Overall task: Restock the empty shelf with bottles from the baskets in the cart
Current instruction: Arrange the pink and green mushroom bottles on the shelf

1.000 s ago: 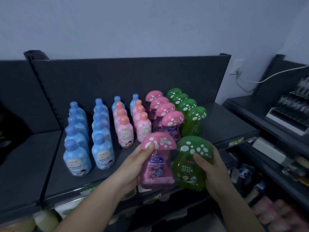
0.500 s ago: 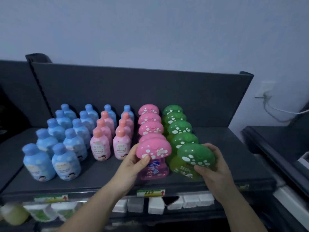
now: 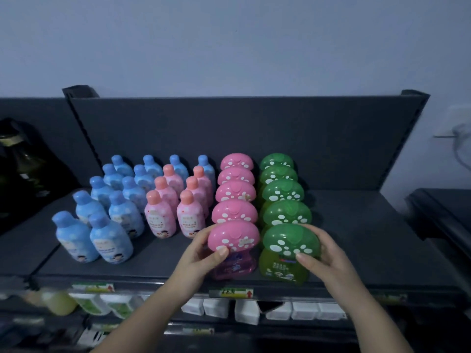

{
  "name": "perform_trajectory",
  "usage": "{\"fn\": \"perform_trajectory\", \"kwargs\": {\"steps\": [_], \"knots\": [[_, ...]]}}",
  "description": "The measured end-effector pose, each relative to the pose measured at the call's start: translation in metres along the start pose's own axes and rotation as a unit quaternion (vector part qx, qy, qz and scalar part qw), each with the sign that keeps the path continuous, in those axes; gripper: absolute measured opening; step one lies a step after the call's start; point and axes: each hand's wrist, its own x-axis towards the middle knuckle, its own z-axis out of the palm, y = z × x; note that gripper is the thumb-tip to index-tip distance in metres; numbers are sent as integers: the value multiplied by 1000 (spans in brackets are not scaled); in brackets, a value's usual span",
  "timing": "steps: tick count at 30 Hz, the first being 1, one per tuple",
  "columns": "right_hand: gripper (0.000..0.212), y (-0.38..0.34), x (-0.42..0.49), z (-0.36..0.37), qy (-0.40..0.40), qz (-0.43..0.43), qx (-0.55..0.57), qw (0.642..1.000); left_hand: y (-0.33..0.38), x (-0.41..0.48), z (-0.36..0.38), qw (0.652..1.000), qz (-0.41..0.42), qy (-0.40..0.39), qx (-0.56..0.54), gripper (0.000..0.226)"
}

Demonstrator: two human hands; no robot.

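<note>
Hands grip mushroom-cap bottles — front row.

i'm seeing a pink translucent plastic bottle with a white-spotted mushroom cap standing upright at the front of the dark grey metal shelf, just beside a green translucent mushroom-capped bottle, each fronting its matching row.

- Dim, bluish, even light; no clear source shows.
- The shelf reads dark grey, with only soft shadows beside the bottles.
- Lower left corner smears with blur.
- Wide-angle bending curves the shelf's back panel at its ends.
</note>
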Motion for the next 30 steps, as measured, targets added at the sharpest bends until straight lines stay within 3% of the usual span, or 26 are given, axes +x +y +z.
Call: {"fn": "perform_trajectory", "kwargs": {"steps": [5,8,16,22,30], "knots": [[55,-10,-3,-3,61,-44,-106,992,13,2,-8,976,69,31,203,57],[50,-16,-1,-4,37,-51,-150,987,20,5,-10,959,105,32,261,48],[49,-21,2,-15,15,-57,-274,960,21,8,-15,974,71,31,211,51],[47,-24,4,-18,-12,-75,-287,955,25,9,-16,974,67,-2,215,50],[46,-26,4,-21,-21,-104,-292,950,21,8,-18,972,63,10,226,52]]}}
